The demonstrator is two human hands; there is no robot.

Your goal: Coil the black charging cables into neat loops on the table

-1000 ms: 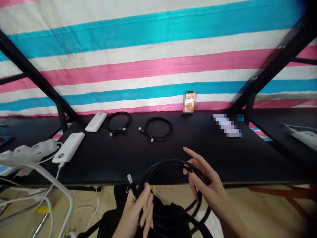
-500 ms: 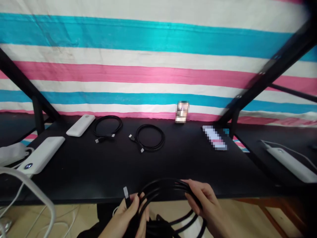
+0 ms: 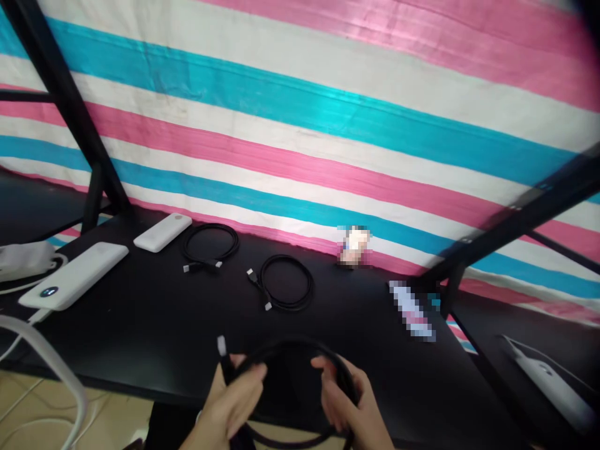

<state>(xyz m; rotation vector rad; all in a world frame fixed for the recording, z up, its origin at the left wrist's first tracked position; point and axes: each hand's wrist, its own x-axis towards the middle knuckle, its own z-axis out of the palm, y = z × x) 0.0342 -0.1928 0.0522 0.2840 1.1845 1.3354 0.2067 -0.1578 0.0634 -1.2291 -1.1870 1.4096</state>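
A thick black cable [image 3: 297, 345] is looped into a coil between my hands, over the table's front edge. My left hand [image 3: 237, 397] is closed around the coil's left side, and the cable's silver-tipped plug [image 3: 222, 347] sticks up beside it. Around the right side of the loop, my right hand [image 3: 344, 394] has its fingers curled. The lower part of the coil is partly hidden by my hands and blurred. Farther back on the table lie two thinner coiled black cables, one on the left [image 3: 210, 242] and one near the middle [image 3: 287, 282], their plugs showing.
White power banks [image 3: 75, 275] [image 3: 163, 232] lie at the left of the black table [image 3: 154, 337], near a white charger [image 3: 25, 259]. A white cable [image 3: 51, 359] arches at lower left. Pixelated items stand at the back right. Another white device [image 3: 548, 378] lies far right. Black frame bars slant at both sides.
The view has tilted. My hands have come closer together and drawn the looped cable into a tighter, rounder coil, now held over the table edge. The things on the table have stayed put.
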